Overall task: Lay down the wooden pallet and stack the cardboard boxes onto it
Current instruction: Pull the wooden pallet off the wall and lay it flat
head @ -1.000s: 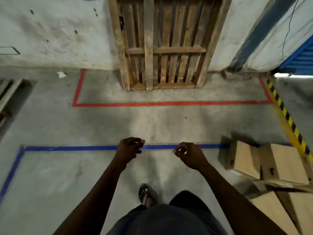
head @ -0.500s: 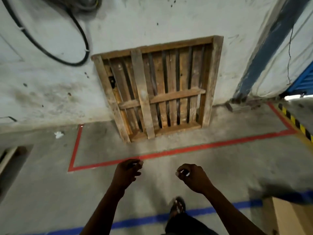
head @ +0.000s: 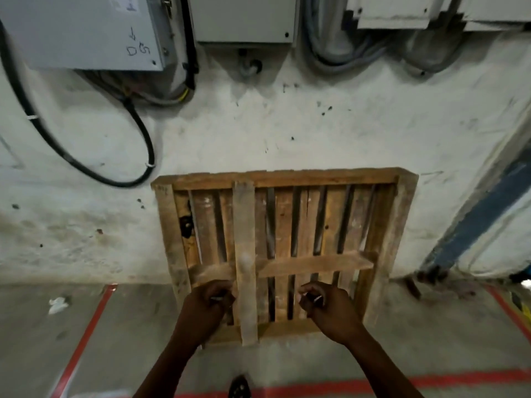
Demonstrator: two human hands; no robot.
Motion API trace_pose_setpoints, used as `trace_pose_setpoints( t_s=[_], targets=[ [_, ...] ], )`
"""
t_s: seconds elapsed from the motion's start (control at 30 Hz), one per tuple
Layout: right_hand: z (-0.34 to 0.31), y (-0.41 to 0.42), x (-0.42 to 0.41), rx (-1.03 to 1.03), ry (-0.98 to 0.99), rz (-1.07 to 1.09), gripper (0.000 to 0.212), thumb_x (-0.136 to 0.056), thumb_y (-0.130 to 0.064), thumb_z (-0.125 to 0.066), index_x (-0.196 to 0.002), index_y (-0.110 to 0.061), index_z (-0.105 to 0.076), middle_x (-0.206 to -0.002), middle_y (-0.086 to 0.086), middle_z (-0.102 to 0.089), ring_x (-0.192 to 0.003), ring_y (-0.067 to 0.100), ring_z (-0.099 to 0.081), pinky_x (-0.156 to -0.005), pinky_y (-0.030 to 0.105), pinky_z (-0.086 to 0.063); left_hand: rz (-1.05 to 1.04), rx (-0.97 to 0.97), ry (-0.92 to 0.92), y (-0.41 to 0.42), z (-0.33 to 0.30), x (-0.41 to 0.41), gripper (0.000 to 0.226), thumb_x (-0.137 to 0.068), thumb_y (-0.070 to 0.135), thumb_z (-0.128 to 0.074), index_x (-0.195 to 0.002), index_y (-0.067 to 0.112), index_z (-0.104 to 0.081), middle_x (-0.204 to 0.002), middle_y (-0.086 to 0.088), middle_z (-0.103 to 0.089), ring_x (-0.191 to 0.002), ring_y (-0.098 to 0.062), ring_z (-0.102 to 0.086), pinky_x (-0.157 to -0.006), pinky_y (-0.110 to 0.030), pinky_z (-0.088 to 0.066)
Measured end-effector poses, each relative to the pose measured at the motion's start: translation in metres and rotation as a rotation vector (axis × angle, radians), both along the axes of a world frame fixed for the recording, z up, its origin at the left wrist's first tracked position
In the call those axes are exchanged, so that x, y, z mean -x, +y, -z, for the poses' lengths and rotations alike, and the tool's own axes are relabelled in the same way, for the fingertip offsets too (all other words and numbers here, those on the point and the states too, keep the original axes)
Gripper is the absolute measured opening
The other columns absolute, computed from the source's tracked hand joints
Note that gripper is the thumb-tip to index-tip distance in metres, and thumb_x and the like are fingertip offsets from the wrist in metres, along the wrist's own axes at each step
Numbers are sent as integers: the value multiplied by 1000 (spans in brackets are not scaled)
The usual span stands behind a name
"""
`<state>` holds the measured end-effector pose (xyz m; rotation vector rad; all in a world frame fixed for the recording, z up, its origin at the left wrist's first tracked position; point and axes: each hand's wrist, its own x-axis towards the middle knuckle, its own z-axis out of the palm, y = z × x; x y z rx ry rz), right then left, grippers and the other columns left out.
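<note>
A worn wooden pallet [head: 287, 219] stands upright, leaning against the white wall with its bottom edge on the concrete floor. My left hand [head: 207, 305] and my right hand [head: 327, 305] are held out in front of its lower slats, either side of a pale vertical board. Both have their fingers curled in loose fists, and I see nothing held in them. I cannot tell whether they touch the wood. No cardboard boxes are in view.
Grey electrical cabinets [head: 86, 30] and cable bundles hang on the wall above the pallet, with a thick black cable [head: 143, 133] looping down at left. Red floor tape [head: 86, 334] outlines the area. A blue post [head: 477, 219] leans at right. My sandalled foot [head: 240, 387] is below.
I have walked up to the wall, so the pallet is much nearer and the boxes and blue tape have left the view. Both hands have risen in front of the pallet's lower part.
</note>
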<state>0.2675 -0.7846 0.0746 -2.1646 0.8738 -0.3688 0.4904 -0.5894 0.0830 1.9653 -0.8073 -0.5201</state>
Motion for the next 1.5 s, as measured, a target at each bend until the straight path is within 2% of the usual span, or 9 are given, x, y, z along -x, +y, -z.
trace_pose_setpoints(
  t_s=[0.13,0.33,0.5,0.67,0.8,0.93,1.17,1.37,1.5],
  targets=[
    [-20,-69,-75,24,14,28,12,-95,-32,-71,-107,-34,-74,-101,-20,-72,-91,-2,-68,-86,23,-55,67,-21,-164,-92,-18,-82,24,-95,32,-76,-105,52,-67,-106,31,-71,-94,11,-68,-81,-19,-58],
    [-63,-191,-175,188,101,34,33,-92,-34,-72,-125,-28,-70,-117,-10,-72,-105,9,-70,-89,23,-53,158,-109,-432,-237,-71,-204,47,-92,44,-74,-134,26,-67,-133,6,-70,-120,-15,-67,-99,-34,-55],
    [-84,-290,-237,353,232,-19,54,-87,-31,-77,-138,-21,-61,-134,6,-67,-118,25,-65,-91,30,-51,262,-351,-722,-337,-72,-254,87,-88,47,-75,-160,20,-34,-168,-7,-34,-155,-27,-32,-120,-46,-37],
    [-61,-380,-277,398,533,-119,107,-74,-55,-74,-162,-26,-21,-170,6,-23,-158,27,-15,-118,57,-34,295,-668,-607,-362,-7,-255,110,-88,59,-69,-167,19,-4,-175,-7,-4,-161,-30,-5,-126,-59,-19],
    [-48,-412,-281,362,617,-214,114,-80,-57,-74,-165,-25,-6,-174,3,2,-160,26,8,-122,64,-16,237,-650,-635,-359,17,-250,109,-88,61,-66,-167,20,-4,-176,-3,0,-162,-28,2,-127,-59,-16],
    [-29,-428,-283,343,607,-301,125,-70,-83,-66,-165,-33,-2,-173,-1,10,-158,23,19,-121,68,2,209,-653,-620,-356,19,-237,110,-86,70,-60,-167,23,-4,-176,0,2,-162,-26,4,-126,-60,-14],
    [-16,-436,-279,370,508,-397,129,-58,-103,-47,-163,-40,-8,-174,-3,3,-159,18,13,-122,65,-3,142,-629,-683,-335,24,-209,103,-86,74,-52,-167,25,-10,-175,2,-4,-162,-22,-1,-124,-63,-11],
    [-8,-414,-250,407,447,-252,104,-78,-95,1,-158,-36,-31,-168,2,-29,-157,29,-17,-122,61,-12,-58,-404,-865,-314,36,-181,74,-86,73,-56,-136,19,-52,-140,-4,-58,-131,-31,-53,-105,-65,-35],
    [21,-376,-220,607,354,-136,77,-94,-81,-21,-144,-30,-49,-149,3,-49,-138,35,-43,-116,60,-27,-165,-386,-938,-300,32,-159,57,-88,71,-59,-109,18,-61,-113,-4,-63,-107,-32,-59,-101,-55,-36]
  ],
)
